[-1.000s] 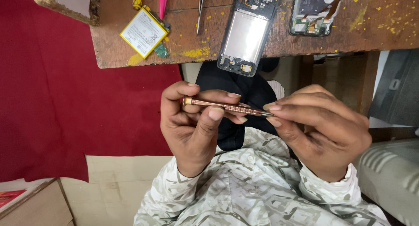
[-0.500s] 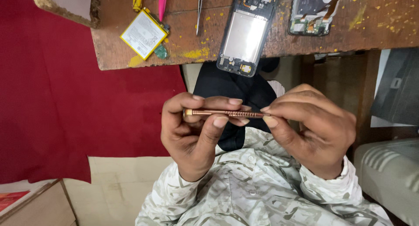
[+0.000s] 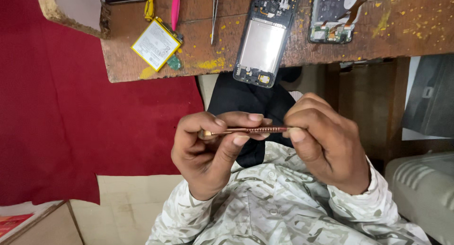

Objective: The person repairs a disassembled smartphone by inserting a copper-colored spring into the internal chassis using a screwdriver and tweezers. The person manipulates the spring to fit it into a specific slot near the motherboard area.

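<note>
A slim copper-coloured screwdriver [image 3: 253, 130] lies level between both hands, below the wooden bench edge. My left hand [image 3: 208, 153] pinches its handle end with thumb and fingers. My right hand [image 3: 324, 143] closes over the other end, which is hidden under the fingers. Above, on the wooden bench [image 3: 326, 48], an opened phone body [image 3: 265, 37] with a silver plate hangs over the edge. A second phone frame [image 3: 333, 15] with a flex cable lies to its right.
A white and yellow battery [image 3: 156, 44] lies on the bench at left, near yellow and pink tools [image 3: 175, 8] and metal tweezers [image 3: 215, 13]. A red cloth [image 3: 61, 117] covers the left side. A grey ribbed object [image 3: 423, 193] sits at lower right.
Both hands have shifted slightly downward in view. The right hand has closed further over the screwdriver's tip, so less of the shaft shows.
</note>
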